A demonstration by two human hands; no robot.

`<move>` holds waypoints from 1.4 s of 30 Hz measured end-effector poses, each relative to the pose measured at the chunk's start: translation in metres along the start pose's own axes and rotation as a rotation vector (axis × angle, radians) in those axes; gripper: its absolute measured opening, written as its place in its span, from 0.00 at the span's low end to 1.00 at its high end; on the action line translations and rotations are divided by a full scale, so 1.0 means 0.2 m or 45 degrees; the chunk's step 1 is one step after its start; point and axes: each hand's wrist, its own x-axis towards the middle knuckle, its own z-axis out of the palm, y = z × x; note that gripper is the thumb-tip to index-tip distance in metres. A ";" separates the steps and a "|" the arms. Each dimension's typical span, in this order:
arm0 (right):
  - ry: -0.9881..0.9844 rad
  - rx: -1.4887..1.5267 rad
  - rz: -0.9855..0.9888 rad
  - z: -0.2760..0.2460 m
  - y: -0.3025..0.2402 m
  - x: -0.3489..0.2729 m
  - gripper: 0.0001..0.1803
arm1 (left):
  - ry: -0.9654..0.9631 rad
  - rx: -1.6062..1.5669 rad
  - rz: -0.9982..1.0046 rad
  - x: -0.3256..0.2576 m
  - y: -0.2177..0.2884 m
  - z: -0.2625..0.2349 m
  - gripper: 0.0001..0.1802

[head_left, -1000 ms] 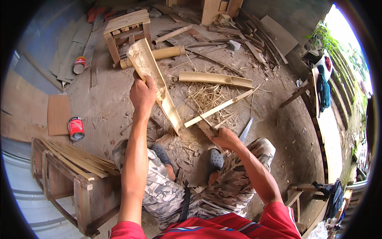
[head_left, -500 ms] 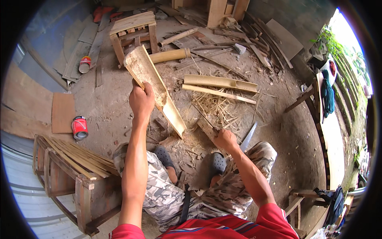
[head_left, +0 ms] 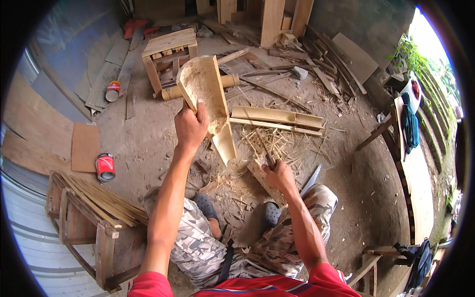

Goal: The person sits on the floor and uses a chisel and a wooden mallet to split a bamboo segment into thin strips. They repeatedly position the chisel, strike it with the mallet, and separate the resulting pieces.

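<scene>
My left hand is closed on the edge of a split bamboo half, raised off the ground with its hollow side facing up. Pale shavings or dust coat the upper part of the hollow. In my right hand is the handle of a knife, its dark, narrow blade pointing away from me. Below that hand, a wood block lies on the ground beside my right shoe. Another split bamboo half and a thin bamboo strip lie just beyond, over scattered shavings.
A saw blade lies by my right knee. Ahead stand a slatted stool and a whole bamboo pole. Bamboo strips rest on a wooden bench at left, near a red can. Scrap wood litters the far right.
My left hand has swung the bamboo half to the right and turned it more upright, showing more of its hollow. My right hand keeps the knife with little movement. The view has shifted slightly.
</scene>
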 end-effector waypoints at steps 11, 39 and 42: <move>0.272 0.581 -0.012 -0.03 0.00 -0.05 0.26 | -0.157 0.128 0.191 -0.11 -0.07 0.22 0.15; 0.301 0.950 -0.508 -0.05 -0.39 -0.58 0.40 | -0.160 -0.159 0.623 -0.49 0.15 0.22 0.25; 0.313 0.958 -0.544 -0.04 -0.39 -0.59 0.39 | -0.196 -0.133 0.603 -0.51 0.16 0.21 0.25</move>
